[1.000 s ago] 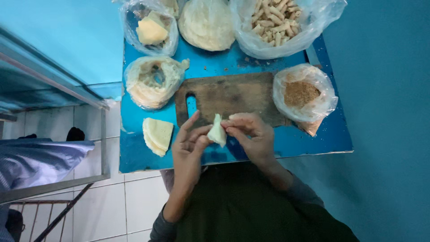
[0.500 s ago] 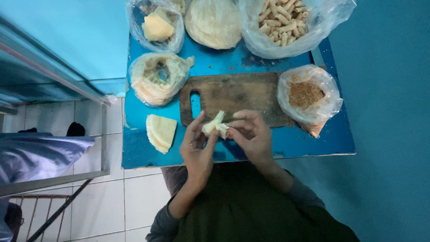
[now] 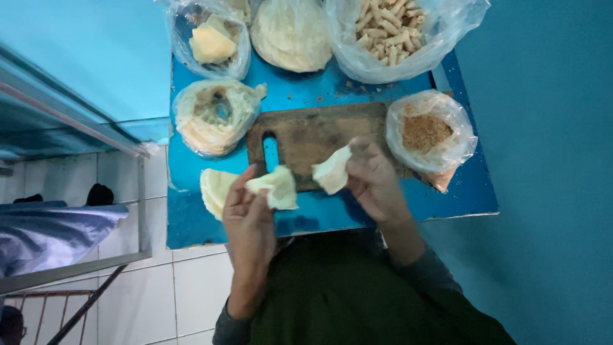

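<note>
1. At the bottom centre of the frame, the person's dark green sleeves rise towards the blue counter (image 3: pixel 408 211).
2. The left hand (image 3: pixel 250 214), lower centre-left, has its fingers (image 3: pixel 237 191) curled closed around a pale dough piece (image 3: pixel 276 186), pinching it from the left side.
3. The right hand (image 3: pixel 373 176), just right of centre, has its fingers closed on a second dough piece (image 3: pixel 332 171); the two pieces are apart, with a gap between them, both held just above the counter's near edge.
4. Just left of the left hand, a folded pale dough sheet (image 3: pixel 214 186) lies on the counter, partly hidden behind the thumb side of that hand.
5. Behind the hands, at the frame's centre, lies a worn wooden cutting board (image 3: pixel 313 134) with a slot handle at its left end.
6. Right of the board sits a plastic bag of brown crumbs (image 3: pixel 426 131); left of it, a bag of coiled dough (image 3: pixel 214 115).
7. Along the top edge, from left to right: a bag of yellowish blocks (image 3: pixel 211 41), a round stack of thin dough sheets (image 3: pixel 290 35), and a bag of small pale sticks (image 3: pixel 396 29).
8. At the lower left, white floor tiles (image 3: pixel 159 294) and a metal rail show beside the counter.
</note>
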